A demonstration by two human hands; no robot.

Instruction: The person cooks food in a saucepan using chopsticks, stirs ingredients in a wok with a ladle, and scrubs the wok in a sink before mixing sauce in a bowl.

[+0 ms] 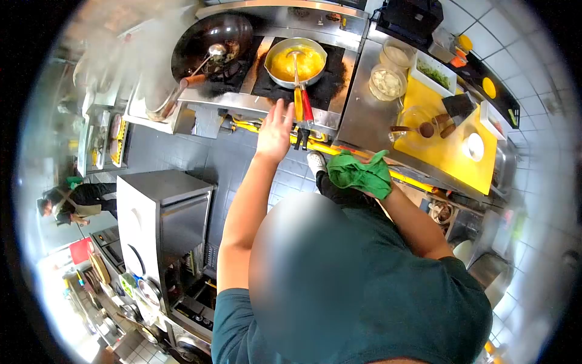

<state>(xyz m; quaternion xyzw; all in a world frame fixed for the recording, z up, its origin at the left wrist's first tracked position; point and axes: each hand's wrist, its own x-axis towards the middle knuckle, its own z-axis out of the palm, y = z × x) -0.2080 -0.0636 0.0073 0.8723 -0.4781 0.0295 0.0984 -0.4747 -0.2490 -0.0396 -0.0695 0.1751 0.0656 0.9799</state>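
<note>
My left hand (277,132) is stretched out with its fingers spread and nothing in it, close to the stove's front edge. Just beyond its fingertips, a metal pan (321,68) of yellow food (280,62) sits on the stove. A metal utensil (296,71) leans in the pan, its end sunk in the food. Side by side, a yellow handle (297,104) and a red handle (307,108) stick out towards me. A crumpled green cloth (357,173) is in my right hand (383,189), by the counter's front edge; the cloth hides most of those fingers.
Left of the pan stands a dark wok (193,51) with a ladle (213,53) in it. On the right counter lie a yellow cutting board (464,164), a bowl of pale food (387,84) and a tray of greens (433,75). Another person (76,200) stands far left, beyond a steel cabinet (167,185).
</note>
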